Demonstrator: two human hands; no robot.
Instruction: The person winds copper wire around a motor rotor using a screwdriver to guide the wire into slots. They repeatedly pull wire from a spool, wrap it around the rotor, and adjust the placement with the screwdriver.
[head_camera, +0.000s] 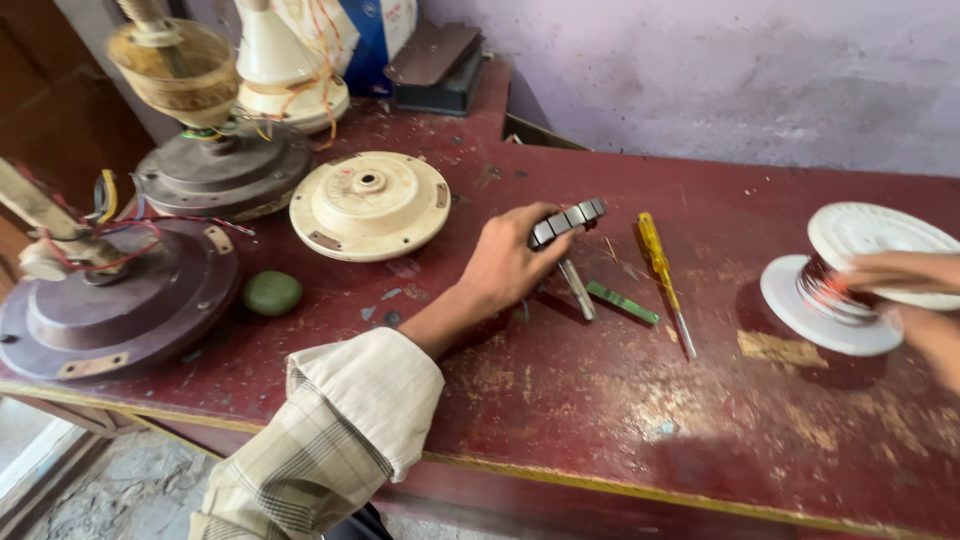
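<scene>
On the left of the dark red worktable (560, 400) stand two brown fan motor housings (120, 300), with a cream fan cover (370, 205) just beside them and a small green oval piece (271, 292) lying in front.

Left hand (505, 265): extended across the table from a checked sleeve, fingers curled and closed around a dark grey segmented metal block (568, 222), which it holds just clear of the surface, tilted up to the right. The thumb is hidden behind the block, so the exact pinch cannot be confirmed. Directly below the hand lie a slim metal rod (577, 289) and a green strip (622, 302); a yellow-handled screwdriver (660, 275) lies just to the right, apart from the hand.

Assessment: the block looks heavy for its size, and a hold across its long sides, well clear of the loose tools underneath, appears the sound way to handle it.

Right hand (900, 275): at the frame's right edge, blurred, resting on a white spool of copper wire (850, 285) that lies on its side. Fingers lie over the upper flange; whether they clamp it or merely steady it cannot be told.
</scene>
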